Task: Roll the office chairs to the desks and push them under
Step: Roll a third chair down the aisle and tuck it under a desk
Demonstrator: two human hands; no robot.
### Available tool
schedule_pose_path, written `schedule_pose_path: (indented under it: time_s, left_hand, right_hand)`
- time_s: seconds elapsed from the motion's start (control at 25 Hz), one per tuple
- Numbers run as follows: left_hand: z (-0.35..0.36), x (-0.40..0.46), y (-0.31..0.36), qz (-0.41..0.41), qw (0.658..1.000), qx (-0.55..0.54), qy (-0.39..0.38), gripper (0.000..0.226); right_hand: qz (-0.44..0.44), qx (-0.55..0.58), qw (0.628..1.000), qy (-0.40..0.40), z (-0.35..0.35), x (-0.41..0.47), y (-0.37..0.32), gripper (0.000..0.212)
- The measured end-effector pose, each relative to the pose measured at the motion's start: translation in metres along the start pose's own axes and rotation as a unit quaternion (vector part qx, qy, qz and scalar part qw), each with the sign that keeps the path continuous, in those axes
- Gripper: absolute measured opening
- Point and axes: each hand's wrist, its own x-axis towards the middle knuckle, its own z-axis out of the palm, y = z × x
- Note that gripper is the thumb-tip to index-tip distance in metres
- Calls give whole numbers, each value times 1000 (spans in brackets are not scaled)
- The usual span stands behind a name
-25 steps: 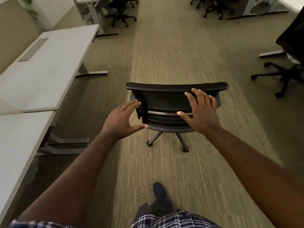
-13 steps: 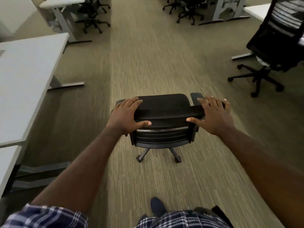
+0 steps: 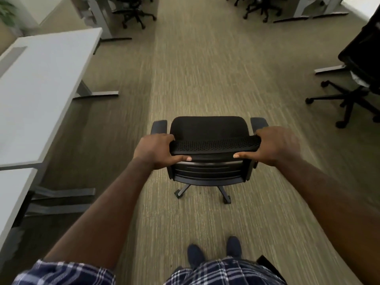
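A black office chair (image 3: 208, 130) stands in the carpeted aisle straight in front of me, its back toward me. My left hand (image 3: 155, 151) grips the left end of the backrest's top edge, fingers over the front and thumb along the rear. My right hand (image 3: 271, 148) grips the right end the same way. Two casters show below the seat. A white desk (image 3: 39, 85) runs along the left side, and a second white desk (image 3: 12, 198) lies nearer me at the lower left.
Another black chair (image 3: 362, 75) stands close on the right, its base legs spread over the carpet. More chairs (image 3: 133, 13) and desks sit at the far end. Desk feet (image 3: 96, 94) jut into the floor on the left. My feet (image 3: 213, 254) are behind the chair.
Both hands came from hovering near the backrest to clasping its top edge. The chair now sits closer below me, and the view has shifted forward along the aisle.
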Motion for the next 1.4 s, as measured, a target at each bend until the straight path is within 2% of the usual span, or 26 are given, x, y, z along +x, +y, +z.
schedule_pose_path:
  time_s: [0.24,0.52,0.84,1.4]
  left_hand:
    - [3,3,3,-46,999,-3,-2,70]
    - [10,9,7,-114,993,-2,18,83]
    - [9,18,-8,-172,985,1,30,79]
    - [2,38,-120,-272,961,20,41,78]
  right_hand:
    - [-44,3,999,8,-2,23,5,109]
    - [-105,-2,994,15,-5,64,12,109]
    - [-173,4,984,32,-4,120,3,108]
    - [-277,35,959,49,10,257,-103,98]
